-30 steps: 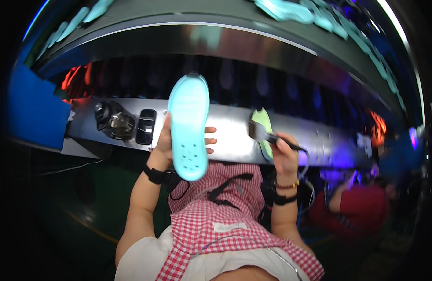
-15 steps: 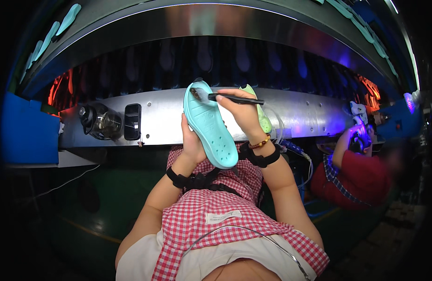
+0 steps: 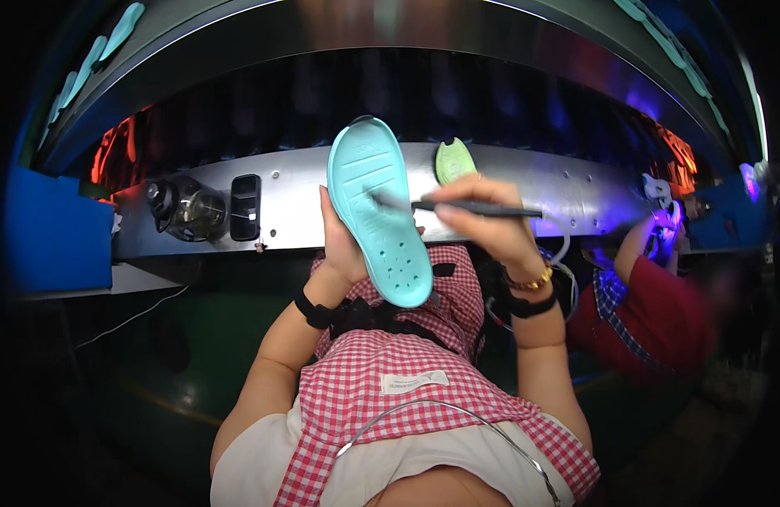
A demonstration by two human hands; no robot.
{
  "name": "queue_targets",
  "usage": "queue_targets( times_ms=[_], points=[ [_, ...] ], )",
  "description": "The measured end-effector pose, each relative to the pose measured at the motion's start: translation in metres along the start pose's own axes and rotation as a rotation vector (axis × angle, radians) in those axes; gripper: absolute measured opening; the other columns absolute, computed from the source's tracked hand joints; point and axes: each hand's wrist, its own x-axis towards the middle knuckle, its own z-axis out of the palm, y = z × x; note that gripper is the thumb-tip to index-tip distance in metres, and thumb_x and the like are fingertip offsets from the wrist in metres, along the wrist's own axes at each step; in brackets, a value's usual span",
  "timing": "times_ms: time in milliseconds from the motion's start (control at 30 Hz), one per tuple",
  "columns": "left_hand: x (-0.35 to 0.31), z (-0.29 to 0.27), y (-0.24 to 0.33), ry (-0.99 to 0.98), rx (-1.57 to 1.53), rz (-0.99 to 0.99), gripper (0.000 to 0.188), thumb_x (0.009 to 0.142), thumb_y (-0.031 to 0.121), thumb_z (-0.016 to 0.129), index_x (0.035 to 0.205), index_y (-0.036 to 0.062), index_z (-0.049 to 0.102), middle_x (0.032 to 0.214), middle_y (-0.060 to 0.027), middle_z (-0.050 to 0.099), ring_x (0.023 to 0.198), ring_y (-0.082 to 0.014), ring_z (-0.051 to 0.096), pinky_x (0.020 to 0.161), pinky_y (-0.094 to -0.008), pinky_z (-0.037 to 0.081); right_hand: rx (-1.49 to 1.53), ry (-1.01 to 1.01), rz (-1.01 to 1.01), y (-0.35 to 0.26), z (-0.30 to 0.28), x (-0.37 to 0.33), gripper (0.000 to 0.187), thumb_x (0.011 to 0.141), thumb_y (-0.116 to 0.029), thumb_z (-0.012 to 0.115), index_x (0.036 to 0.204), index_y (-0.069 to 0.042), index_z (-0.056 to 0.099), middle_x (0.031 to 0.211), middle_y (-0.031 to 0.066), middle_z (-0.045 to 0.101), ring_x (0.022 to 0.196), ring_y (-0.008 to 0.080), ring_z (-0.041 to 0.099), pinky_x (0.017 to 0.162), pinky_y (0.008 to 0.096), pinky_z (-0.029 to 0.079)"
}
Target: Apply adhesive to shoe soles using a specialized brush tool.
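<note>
A turquoise shoe sole, with grooves across one end and small holes in the other, is held up by my left hand. My left fingers wrap around its edge from the left, partly hidden behind it. In my right hand is a black-handled brush, pinched between the fingers. Its blurred bristles lie over the middle of the sole; whether they touch cannot be made out. Behind my right hand, a light green sole rests on the metal bench, its lower part covered by the hand.
To the left on the bench stand a clear jug with a black lid and a black oblong case. Blue bins flank the bench. A person in a red top works at the right. More turquoise soles lie along the upper racks.
My right hand has moved right and slightly down with the brush. Its bristles have gone from the sole's upper end to its middle. The sole is now turned more upright.
</note>
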Motion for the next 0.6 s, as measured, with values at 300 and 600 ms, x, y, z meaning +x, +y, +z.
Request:
queue_targets(
  times_ms=[300,600],
  points=[
    [0.0,0.008,0.005,-0.083,-0.147,0.044,0.078,0.081,0.068,0.013,0.126,0.0096,0.038,0.117,-0.0123,0.049,0.102,-0.0268,0.052,0.087,-0.0403,0.044,0.418,-0.066,0.173,-0.022,0.016,0.0,0.017,0.073,-0.004,0.065,0.089,0.001,0.064,0.084,0.0098,0.064,0.075,0.0109,0.06,0.069,0.0243,0.048],
    [0.005,0.025,0.019,0.19,0.067,0.468,0.091,0.073,0.076,0.009,0.113,0.002,0.045,0.088,-0.0181,0.057,0.076,-0.0316,0.057,0.07,-0.0425,0.048,0.141,-0.142,-0.104,-0.016,0.01,-0.009,0.022,0.07,0.0,0.066,0.091,-0.002,0.066,0.08,0.0105,0.063,0.07,0.013,0.057,0.062,0.0228,0.045]
  ],
)
